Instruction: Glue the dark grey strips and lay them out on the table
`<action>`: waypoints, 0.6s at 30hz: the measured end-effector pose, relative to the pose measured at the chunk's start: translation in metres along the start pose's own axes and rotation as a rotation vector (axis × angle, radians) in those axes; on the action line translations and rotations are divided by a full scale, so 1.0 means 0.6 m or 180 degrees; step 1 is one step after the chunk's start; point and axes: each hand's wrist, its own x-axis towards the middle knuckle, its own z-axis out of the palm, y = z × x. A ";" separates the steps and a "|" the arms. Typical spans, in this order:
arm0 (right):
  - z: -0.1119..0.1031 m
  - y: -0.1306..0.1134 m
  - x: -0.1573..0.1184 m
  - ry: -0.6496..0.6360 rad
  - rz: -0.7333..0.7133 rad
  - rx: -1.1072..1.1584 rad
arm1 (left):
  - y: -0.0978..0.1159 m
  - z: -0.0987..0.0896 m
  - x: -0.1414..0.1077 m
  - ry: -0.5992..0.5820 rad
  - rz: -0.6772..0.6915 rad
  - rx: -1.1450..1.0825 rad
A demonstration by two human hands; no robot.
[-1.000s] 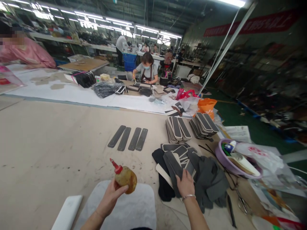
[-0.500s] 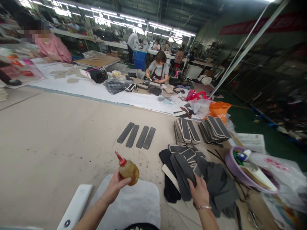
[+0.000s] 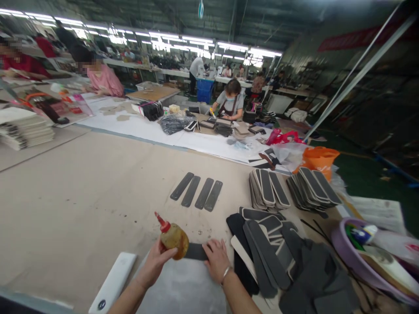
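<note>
"Above a beige tabletop, the left hand closes around a squat, amber-brown bottle, its nozzle red."

"And the right hand?"

"Its fingers, slightly parted, rest on the right end of a flat, dark strip beside the bottle; whether they grip, I cannot tell."

"Containers?"

"A purple basin, at right, holds a blue-and-white item and something green."

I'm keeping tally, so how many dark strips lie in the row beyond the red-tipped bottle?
4: the leftmost strip, the second strip beside it, then, past a gap, the third strip and rightmost strip. None looks hidden.
</note>
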 end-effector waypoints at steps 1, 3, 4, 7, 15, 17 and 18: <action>0.002 0.002 0.008 -0.0074 0.0007 -0.0014 | 0.001 0.002 -0.002 0.0024 -0.0016 -0.0001; 0.007 0.011 0.020 -0.0126 0.0120 0.0125 | 0.000 0.007 -0.004 0.0074 -0.0041 -0.0014; 0.011 0.015 0.025 -0.0032 0.0217 0.0292 | -0.002 0.010 -0.003 0.0088 -0.0056 -0.0024; 0.027 0.018 0.030 0.0373 0.0579 0.1425 | -0.008 0.018 -0.001 0.0085 -0.0091 -0.0122; 0.033 -0.087 -0.035 -0.0496 0.1086 0.5786 | -0.056 0.071 -0.017 0.0146 -0.0386 -0.0429; 0.019 -0.106 -0.052 -0.0547 0.0994 0.6084 | -0.067 0.088 -0.024 0.0002 -0.0482 -0.0466; 0.013 -0.109 -0.058 -0.0428 0.1025 0.6164 | -0.071 0.096 -0.026 -0.0089 -0.0506 -0.0477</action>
